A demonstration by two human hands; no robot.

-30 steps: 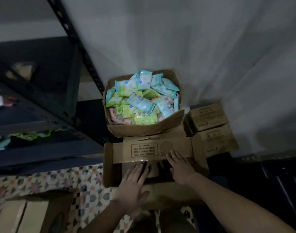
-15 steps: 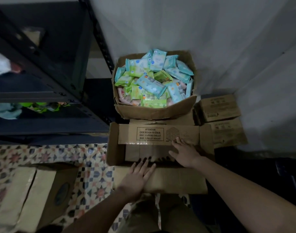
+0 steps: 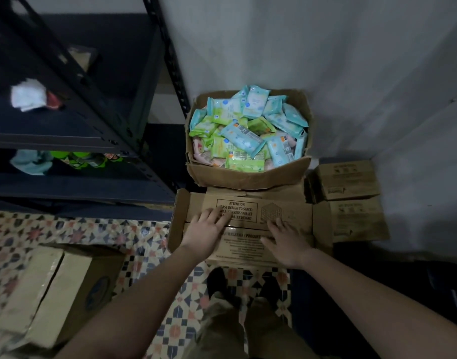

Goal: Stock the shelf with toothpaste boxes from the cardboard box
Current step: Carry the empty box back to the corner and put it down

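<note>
Now cardboard box [image 3: 287, 216] under both hands

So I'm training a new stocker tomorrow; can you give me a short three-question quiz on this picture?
1. True or false: the cardboard box under the hands has its top flaps folded shut.
2. What fills the open carton by the wall? A) toothpaste boxes B) soft packets C) bottles
3. Which hand lies over the printed ATTENTION panel?

Key: 1 true; 2 B; 3 the left hand, fingers flat; the right hand rests beside it.

Bare forearms, no sleeves; khaki trousers [image 3: 222, 330], dark shoes [image 3: 218, 279].
</note>
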